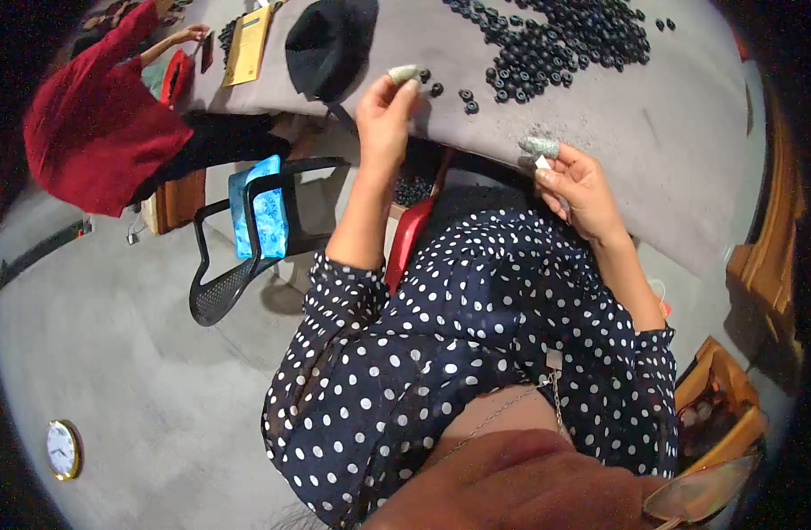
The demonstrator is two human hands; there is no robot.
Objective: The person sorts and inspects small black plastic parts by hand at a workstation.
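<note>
My left hand (pixel 384 119) is over the near edge of the table, its thumb and tape-wrapped index finger pinched together. At those fingertips sits a small black round part (pixel 425 77); a second black part (pixel 436 89) lies just beside it. Further right, my right hand (pixel 585 187) is closed, its index finger also wrapped in greyish tape. Between thumb and index finger it grips a small flat white piece (pixel 542 163), mostly covered by the fingers. Two more black parts (pixel 468 101) lie on the table between my hands.
A large heap of black round parts (pixel 555 49) spreads over the grey-covered table (pixel 679 150). Left of it lie a black cloth item (pixel 328 49) and a yellow booklet (pixel 248 46). A co-worker in a red garment (pixel 101 124) sits at far left. A black chair (pixel 224 296) holds a blue packet (pixel 266 212).
</note>
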